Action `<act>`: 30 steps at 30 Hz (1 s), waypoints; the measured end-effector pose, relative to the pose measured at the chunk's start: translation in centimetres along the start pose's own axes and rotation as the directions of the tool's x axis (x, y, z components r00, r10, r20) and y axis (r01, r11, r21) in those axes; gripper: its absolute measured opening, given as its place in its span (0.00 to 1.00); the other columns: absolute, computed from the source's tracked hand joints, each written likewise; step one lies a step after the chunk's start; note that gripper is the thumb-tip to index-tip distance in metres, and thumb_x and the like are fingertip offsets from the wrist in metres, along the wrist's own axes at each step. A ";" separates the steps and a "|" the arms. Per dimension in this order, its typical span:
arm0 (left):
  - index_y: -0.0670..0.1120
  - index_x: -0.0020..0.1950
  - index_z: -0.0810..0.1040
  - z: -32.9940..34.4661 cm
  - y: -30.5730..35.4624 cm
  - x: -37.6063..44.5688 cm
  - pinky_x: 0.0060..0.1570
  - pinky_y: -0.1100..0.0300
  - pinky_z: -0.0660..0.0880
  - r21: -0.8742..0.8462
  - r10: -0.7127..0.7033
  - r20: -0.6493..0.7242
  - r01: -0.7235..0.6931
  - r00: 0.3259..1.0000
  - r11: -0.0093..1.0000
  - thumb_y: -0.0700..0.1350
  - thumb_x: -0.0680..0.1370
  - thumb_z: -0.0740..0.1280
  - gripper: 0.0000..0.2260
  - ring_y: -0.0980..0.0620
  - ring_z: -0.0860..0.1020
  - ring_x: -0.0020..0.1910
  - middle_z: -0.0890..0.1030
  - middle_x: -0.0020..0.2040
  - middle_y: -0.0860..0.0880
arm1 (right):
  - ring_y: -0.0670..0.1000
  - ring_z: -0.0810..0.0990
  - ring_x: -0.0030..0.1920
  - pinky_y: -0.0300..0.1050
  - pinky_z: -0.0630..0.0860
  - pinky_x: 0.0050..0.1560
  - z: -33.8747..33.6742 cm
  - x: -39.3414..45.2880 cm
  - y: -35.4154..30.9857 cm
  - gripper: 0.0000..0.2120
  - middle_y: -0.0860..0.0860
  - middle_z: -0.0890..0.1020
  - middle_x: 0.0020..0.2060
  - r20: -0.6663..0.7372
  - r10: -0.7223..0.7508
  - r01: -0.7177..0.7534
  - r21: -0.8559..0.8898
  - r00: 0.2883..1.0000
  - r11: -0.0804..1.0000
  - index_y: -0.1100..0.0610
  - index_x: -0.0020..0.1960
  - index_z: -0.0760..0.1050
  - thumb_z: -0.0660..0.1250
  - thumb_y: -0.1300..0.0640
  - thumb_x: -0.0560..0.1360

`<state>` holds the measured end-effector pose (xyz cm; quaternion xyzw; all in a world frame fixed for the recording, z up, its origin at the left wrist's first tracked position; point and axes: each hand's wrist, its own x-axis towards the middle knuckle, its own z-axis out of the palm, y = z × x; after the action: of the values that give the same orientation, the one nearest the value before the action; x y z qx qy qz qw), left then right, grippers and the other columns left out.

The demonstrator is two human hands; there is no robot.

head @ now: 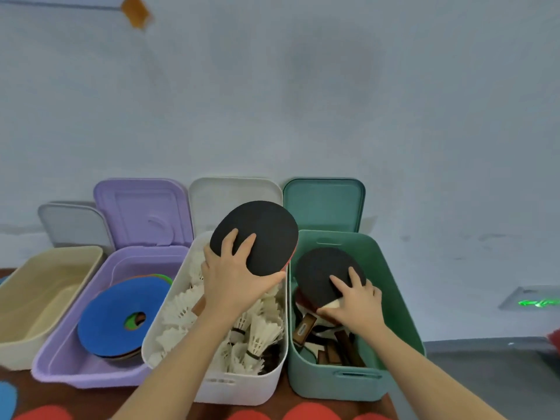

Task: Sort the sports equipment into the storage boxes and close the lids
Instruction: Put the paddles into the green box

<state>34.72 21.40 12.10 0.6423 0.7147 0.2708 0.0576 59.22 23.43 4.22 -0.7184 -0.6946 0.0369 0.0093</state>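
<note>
Table-tennis paddles are occupying both hands. Left hand [233, 278] is gripping a black-faced paddle [257, 236] at the neck, fingers spread across the rubber, and is holding it raised over the white box [242, 386], with its blade reaching toward the rim of the green box [391, 268]. Right hand [356, 301] is clasping a second black-faced paddle [324, 274] near the neck, fingertips lying on the rubber, and is holding it inside the green box above other paddles [330, 344], whose wooden handles are showing below.

White box is sitting between the purple box [60, 366] and the green box, and is holding feathered shuttlecocks [257, 338]. Purple box is holding stacked flat discs, the topmost blue disc [115, 310] having a central hole. Beige box [45, 268] is standing at the far left, its interior showing nothing. All four boxes are standing side by side on the brown desk [91, 401].

Purple lid [142, 210], white lid [212, 198] and green lid [324, 201] are standing upright behind their boxes against the pale wall; a grey lid [72, 225] is leaning behind the beige box. Red rounded shapes [312, 413] and a blue shape [6, 398] are lying along the near desk edge, too cropped to identify.
</note>
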 end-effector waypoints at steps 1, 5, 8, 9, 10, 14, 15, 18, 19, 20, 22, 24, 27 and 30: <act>0.62 0.70 0.61 0.4 0.9 0.1 0.68 0.44 0.59 0.008 -0.001 0.008 0.001 1.000 1.000 0.74 0.62 0.64 0.40 0.42 0.55 0.70 0.56 0.74 0.57 | 0.63 0.55 0.72 0.59 0.53 0.70 0.4 0.3 0.2 0.39 0.52 0.51 0.76 0.009 -0.013 0.013 -0.027 1.000 1.000 0.39 0.73 0.55 0.53 0.24 0.67; 0.62 0.70 0.61 2.2 4.1 1.0 0.68 0.45 0.58 -0.005 -0.021 0.070 0.021 0.997 1.000 0.73 0.61 0.65 0.40 0.42 0.54 0.70 0.54 0.73 0.57 | 0.59 0.54 0.73 0.57 0.51 0.70 -0.3 1.0 1.3 0.38 0.52 0.56 0.76 -0.185 -0.062 0.074 0.059 0.981 0.995 0.42 0.74 0.56 0.31 0.32 0.68; 0.62 0.71 0.61 4.1 6.6 1.0 0.69 0.44 0.58 -0.008 -0.010 0.115 0.011 0.993 1.000 0.73 0.60 0.66 0.41 0.41 0.53 0.70 0.55 0.74 0.56 | 0.55 0.63 0.70 0.52 0.54 0.66 -2.1 1.3 2.7 0.30 0.51 0.65 0.72 -0.403 -0.064 0.186 0.271 0.913 0.944 0.46 0.73 0.61 0.39 0.38 0.75; 0.61 0.71 0.61 4.7 7.5 0.9 0.69 0.44 0.57 -0.007 -0.002 0.127 0.003 0.992 1.000 0.72 0.60 0.66 0.41 0.41 0.53 0.70 0.55 0.74 0.56 | 0.52 0.66 0.69 0.49 0.53 0.64 -2.8 1.5 3.2 0.28 0.50 0.68 0.70 -0.458 -0.072 0.232 0.303 0.886 0.924 0.46 0.73 0.62 0.42 0.40 0.76; 0.61 0.71 0.61 5.4 8.5 0.8 0.69 0.44 0.57 -0.013 0.004 0.139 -0.003 0.990 1.000 0.72 0.60 0.66 0.41 0.41 0.53 0.71 0.54 0.74 0.56 | 0.50 0.68 0.67 0.47 0.53 0.62 -3.4 1.6 3.7 0.26 0.48 0.70 0.69 -0.493 -0.088 0.272 0.315 0.866 0.909 0.46 0.72 0.63 0.44 0.42 0.77; 0.60 0.71 0.61 8.2 11.8 0.6 0.68 0.44 0.59 -0.042 0.017 0.176 -0.010 0.984 0.999 0.71 0.61 0.67 0.42 0.40 0.54 0.70 0.55 0.74 0.55 | 0.44 0.70 0.64 0.44 0.52 0.61 -4.4 2.3 6.0 0.24 0.45 0.73 0.65 -0.494 -0.144 0.329 0.311 0.858 0.892 0.45 0.69 0.67 0.46 0.43 0.77; 0.59 0.71 0.61 9.0 12.3 0.5 0.68 0.44 0.59 -0.047 0.002 0.194 0.007 0.981 0.999 0.71 0.61 0.67 0.42 0.40 0.54 0.70 0.55 0.74 0.54 | 0.44 0.69 0.65 0.45 0.51 0.62 -4.3 2.4 6.5 0.25 0.46 0.73 0.66 -0.478 -0.153 0.329 0.309 0.865 0.892 0.46 0.69 0.68 0.45 0.42 0.77; 0.59 0.72 0.59 11.3 13.6 -0.2 0.69 0.42 0.57 -0.077 -0.063 0.257 0.086 0.964 0.993 0.71 0.63 0.67 0.41 0.37 0.52 0.71 0.54 0.74 0.53 | 0.44 0.68 0.66 0.47 0.49 0.63 -3.6 2.5 7.9 0.28 0.47 0.72 0.67 -0.429 -0.149 0.302 0.316 0.891 0.899 0.46 0.68 0.69 0.43 0.40 0.75; 0.59 0.72 0.58 12.0 13.8 -0.5 0.69 0.41 0.57 -0.065 -0.073 0.269 0.094 0.960 0.994 0.71 0.63 0.67 0.41 0.35 0.52 0.71 0.53 0.74 0.53 | 0.45 0.67 0.67 0.47 0.48 0.64 -3.5 2.5 8.3 0.29 0.47 0.71 0.68 -0.405 -0.157 0.293 0.299 0.900 0.908 0.45 0.68 0.69 0.42 0.40 0.74; 0.59 0.73 0.56 12.5 13.8 -0.7 0.68 0.41 0.56 -0.043 -0.075 0.283 0.091 0.956 0.995 0.71 0.64 0.66 0.42 0.34 0.50 0.71 0.51 0.75 0.52 | 0.46 0.66 0.68 0.48 0.47 0.64 -3.4 2.5 8.5 0.30 0.47 0.70 0.69 -0.369 -0.177 0.285 0.262 0.912 0.922 0.45 0.69 0.68 0.40 0.40 0.74; 0.60 0.75 0.52 13.6 13.0 -1.0 0.69 0.40 0.50 0.020 -0.076 0.351 0.074 0.933 0.997 0.70 0.65 0.66 0.43 0.33 0.44 0.72 0.45 0.76 0.51 | 0.49 0.63 0.70 0.52 0.46 0.64 -3.0 2.6 8.9 0.27 0.46 0.68 0.70 -0.253 -0.226 0.269 0.147 0.941 0.952 0.45 0.71 0.64 0.41 0.41 0.76; 0.59 0.76 0.48 14.2 11.7 -1.7 0.70 0.41 0.44 0.112 -0.063 0.421 0.017 0.905 0.994 0.67 0.69 0.66 0.42 0.35 0.39 0.73 0.40 0.77 0.48 | 0.51 0.60 0.71 0.55 0.46 0.66 -2.3 2.6 8.8 0.21 0.45 0.65 0.72 -0.139 -0.266 0.275 0.047 0.954 0.960 0.45 0.72 0.60 0.46 0.45 0.80; 0.57 0.76 0.48 13.9 10.4 -2.6 0.72 0.45 0.42 0.161 0.036 0.347 -0.098 0.937 0.982 0.60 0.76 0.61 0.34 0.42 0.39 0.74 0.41 0.77 0.46 | 0.52 0.59 0.71 0.57 0.48 0.68 -1.7 2.1 8.3 0.20 0.46 0.64 0.72 -0.091 -0.294 0.296 0.011 0.952 0.955 0.46 0.72 0.60 0.49 0.47 0.81; 0.55 0.76 0.53 12.2 9.7 -3.0 0.72 0.48 0.44 0.132 0.080 0.229 -0.112 0.970 0.985 0.56 0.79 0.58 0.27 0.46 0.44 0.75 0.48 0.77 0.47 | 0.52 0.61 0.71 0.56 0.49 0.67 -2.0 1.6 7.5 0.20 0.46 0.66 0.71 -0.113 -0.289 0.296 0.044 0.951 0.954 0.46 0.71 0.62 0.50 0.48 0.81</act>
<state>49.14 22.62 5.43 0.7050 0.6894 0.1473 0.0774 66.85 24.83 5.64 -0.6080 -0.7904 0.0179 0.0730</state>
